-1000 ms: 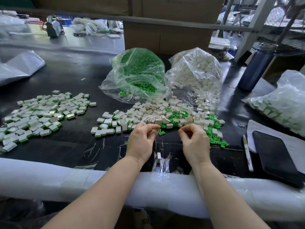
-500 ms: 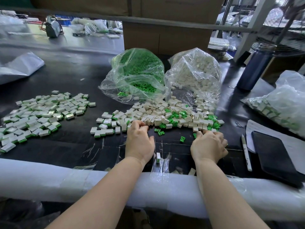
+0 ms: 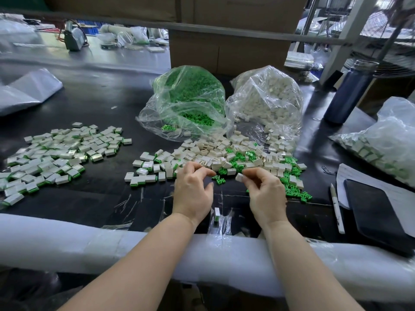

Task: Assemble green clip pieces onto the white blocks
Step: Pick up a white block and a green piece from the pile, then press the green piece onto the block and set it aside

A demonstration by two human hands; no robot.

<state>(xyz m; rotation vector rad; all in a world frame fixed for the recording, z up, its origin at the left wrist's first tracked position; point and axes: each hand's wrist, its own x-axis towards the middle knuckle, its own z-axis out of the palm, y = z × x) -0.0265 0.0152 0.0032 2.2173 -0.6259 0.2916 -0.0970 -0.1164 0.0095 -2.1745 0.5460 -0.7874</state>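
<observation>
Left hand [image 3: 193,191], fingertips pinched, whether on a small green plastic clip can't tell, should line up w/ the small white plastic block [image 3: 239,177] gripped by right hand [image 3: 265,191] over the black table's [image 3: 94,198] near edge, then press square.

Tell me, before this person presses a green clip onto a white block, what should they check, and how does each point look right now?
1. White block in hand: ok, the right hand pinches a white block.
2. Green clip in hand: cannot tell, the left hand has thumb and fingertip together, but nothing shows between them.
3. Block slot facing the clip: cannot tell, too small.
4. Loose green clips within reach: ok, just beyond the hands.
5. Finished pile kept apart: ok, off to the left.
</observation>
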